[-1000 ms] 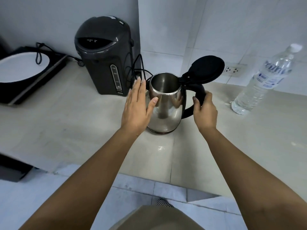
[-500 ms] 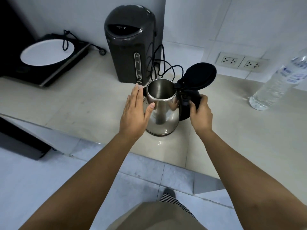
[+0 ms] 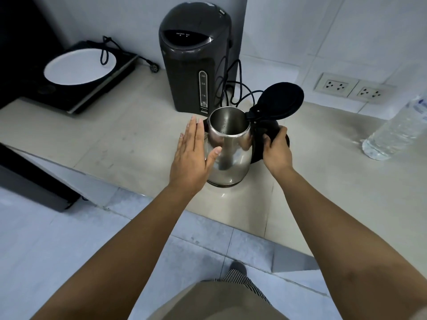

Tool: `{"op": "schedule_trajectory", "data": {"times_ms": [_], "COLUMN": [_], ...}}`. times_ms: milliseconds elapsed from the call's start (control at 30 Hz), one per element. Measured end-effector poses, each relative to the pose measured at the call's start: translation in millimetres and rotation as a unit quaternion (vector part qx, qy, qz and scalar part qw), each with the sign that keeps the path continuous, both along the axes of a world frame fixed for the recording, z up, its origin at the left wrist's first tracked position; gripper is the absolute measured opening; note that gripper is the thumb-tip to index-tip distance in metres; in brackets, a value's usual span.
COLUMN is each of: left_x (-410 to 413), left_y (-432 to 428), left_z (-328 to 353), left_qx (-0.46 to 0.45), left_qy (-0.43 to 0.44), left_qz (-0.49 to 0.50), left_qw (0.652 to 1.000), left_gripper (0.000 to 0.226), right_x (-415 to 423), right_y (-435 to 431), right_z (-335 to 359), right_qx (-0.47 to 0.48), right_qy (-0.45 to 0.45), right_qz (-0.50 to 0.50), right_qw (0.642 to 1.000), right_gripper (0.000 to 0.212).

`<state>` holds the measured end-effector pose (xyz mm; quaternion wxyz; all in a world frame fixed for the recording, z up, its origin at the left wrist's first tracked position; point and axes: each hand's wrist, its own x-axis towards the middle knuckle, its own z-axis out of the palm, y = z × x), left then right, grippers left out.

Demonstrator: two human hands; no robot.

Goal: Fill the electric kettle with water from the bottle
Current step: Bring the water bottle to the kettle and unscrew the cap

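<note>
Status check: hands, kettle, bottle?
Left hand flat against kettle; right hand grips handle. Lid open. Bottle untouched, far right.

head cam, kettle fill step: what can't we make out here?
- Water bottle: its top and cap are cut off by the right edge of the head view.
- Kettle handle: covered by the right hand.
- Kettle's left side: screened by the open left hand; contact unclear.
- Kettle interior: bottom is dark; water level cannot be told.
- Dark dispenser: panel text too small.
</note>
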<state>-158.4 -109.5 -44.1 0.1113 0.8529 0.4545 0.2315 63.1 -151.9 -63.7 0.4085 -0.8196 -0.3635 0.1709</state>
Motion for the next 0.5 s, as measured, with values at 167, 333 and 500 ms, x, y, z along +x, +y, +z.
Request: {"op": "schedule_trajectory", "data": {"times_ms": [167, 333, 500], "left_x": [0.6, 1.1, 0.9], "left_y": [0.2, -13.2, -45.6], "left_z": [-1.9, -3.8, -8.8], "left_qx": [0.004, 0.001, 0.024], "left_qy": [0.007, 0.012, 0.016], "left_qz": [0.008, 0.005, -0.029], "left_qw": [1.0, 1.0, 0.999], "left_gripper": [0.079, 0.079, 0.078], "right_x": [1.4, 2.8, 6.1], "right_y": [-9.9, -38.8, -78.7], "right_z": [0.5, -5.1, -14.4], "right_qx": [-0.02, -0.066, -0.135], "right_qy": [-0.03, -0.126, -0.205], "right_qz": [0.015, 0.034, 0.048], "right_qw": [0.999, 0.989, 0.968], "right_gripper": [0.037, 0.055, 0.059]}}
